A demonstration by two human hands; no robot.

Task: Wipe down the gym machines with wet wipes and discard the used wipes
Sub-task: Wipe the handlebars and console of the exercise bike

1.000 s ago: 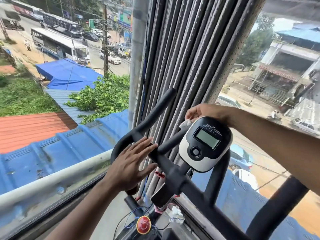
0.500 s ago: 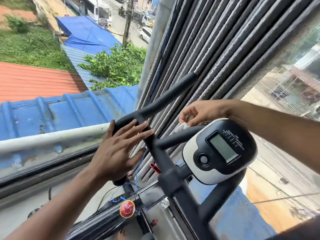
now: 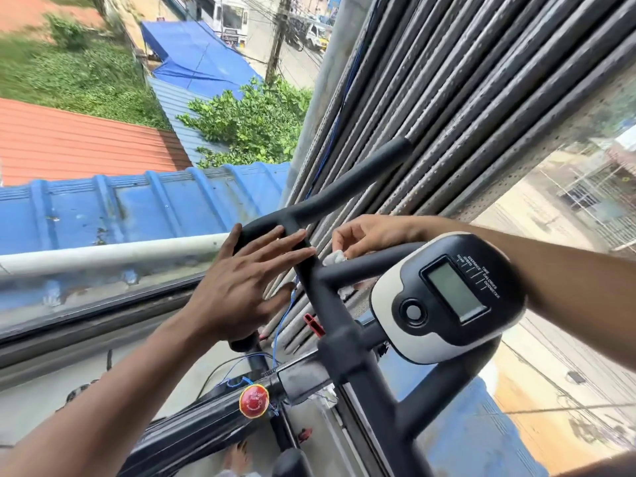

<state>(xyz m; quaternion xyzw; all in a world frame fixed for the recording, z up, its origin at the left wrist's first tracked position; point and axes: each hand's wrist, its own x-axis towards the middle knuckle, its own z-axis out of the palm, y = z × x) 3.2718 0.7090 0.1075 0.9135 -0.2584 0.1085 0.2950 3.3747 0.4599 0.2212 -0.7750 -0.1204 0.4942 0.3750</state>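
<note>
A: From the head view, how is the bike being held, and why?

B: The left hand point(image 3: 241, 287) is laid flat against the black handlebar point(image 3: 347, 180), fingers straight and slightly spread, nothing gripped. It is judged to be a bracing touch, so that the bar is kept steady while the other side is rubbed.

A: And the wipe?

B: The white wet wipe point(image 3: 334, 259) is pinched in the curled fingers of the right hand point(image 3: 371, 235), just above the cross tube point(image 3: 364, 268) that runs from the handlebar toward the display console point(image 3: 444, 297). The wipe is seen touching or nearly touching that tube; contact cannot be settled. The right forearm is passed over the top of the console, presumably because the tube can only be reached from behind it.

A: Which step is this taken to be?

B: Wiping of the handlebar assembly, it is judged. The console face and the frame with the red emergency knob point(image 3: 254, 401) may remain to be done, though that cannot be read from the surfaces.

A: Are any containers to be seen?

B: None is shown: no wipe packet and no bin. Where the used wipe is to be discarded cannot be told. Beyond the window ledge point(image 3: 103, 256), only rooftops and a street are seen.
</note>
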